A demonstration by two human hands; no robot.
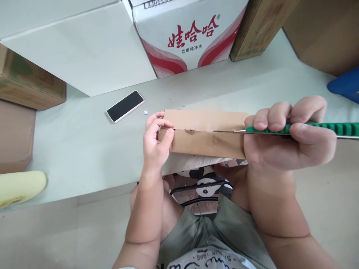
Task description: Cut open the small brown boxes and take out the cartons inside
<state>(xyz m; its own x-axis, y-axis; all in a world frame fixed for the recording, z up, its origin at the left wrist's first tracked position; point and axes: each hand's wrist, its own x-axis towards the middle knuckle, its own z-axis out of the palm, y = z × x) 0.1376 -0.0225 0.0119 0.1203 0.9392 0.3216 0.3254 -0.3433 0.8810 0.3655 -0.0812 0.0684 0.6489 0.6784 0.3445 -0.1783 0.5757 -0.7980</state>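
Brown cardboard box (207, 145), lies by the near edge of the surface (84, 149); left hand (156, 146) pinches its left end between thumb and fingers. Green-handled knife (322, 127), is gripped in the right hand (276, 149), blade along the box's top seam. Phone (125, 106), screen dark, lies farther from that edge.

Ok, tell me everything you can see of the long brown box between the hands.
The long brown box, apparently cardboard, extends crosswise at the near edge of the pale green table. A lengthwise seam, torn left of centre, divides a lighter far strip from a darker near one. The left hand grips its left end. The green-handled knife, held in the right hand, has its thin metal blade along the seam's right half.
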